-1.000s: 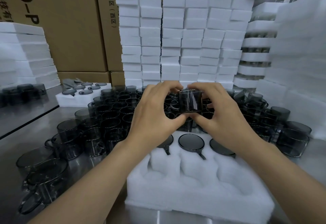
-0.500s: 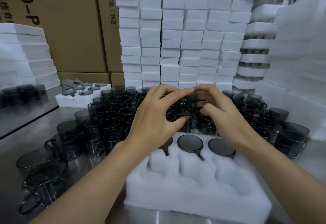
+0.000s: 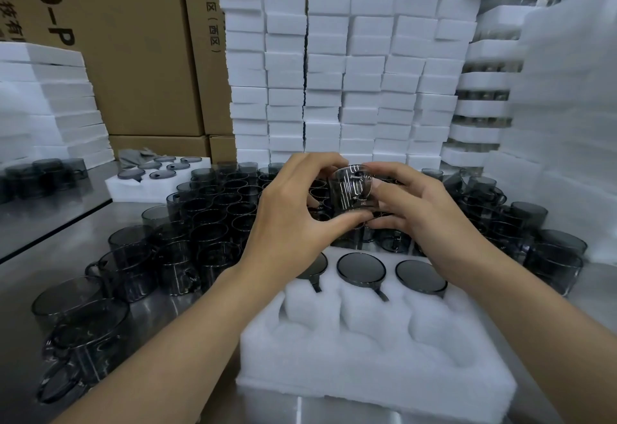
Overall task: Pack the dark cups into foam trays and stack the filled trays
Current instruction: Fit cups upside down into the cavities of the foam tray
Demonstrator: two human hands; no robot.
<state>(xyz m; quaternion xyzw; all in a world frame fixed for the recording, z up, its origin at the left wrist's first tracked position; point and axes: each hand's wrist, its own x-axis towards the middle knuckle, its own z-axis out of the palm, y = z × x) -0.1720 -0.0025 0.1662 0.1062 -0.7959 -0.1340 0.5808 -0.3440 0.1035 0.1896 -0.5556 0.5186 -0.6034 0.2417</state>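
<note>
Gripping one smoky dark glass cup between both hands: left hand curled round its left side, right hand pinching its right side. Cup held above crowd of loose dark cups on steel tabletop. White foam tray nearest; three seated cups fill far row. Brown cardboard box behind reads "4.0-P"; neighbouring box "装区(西区)".
</note>
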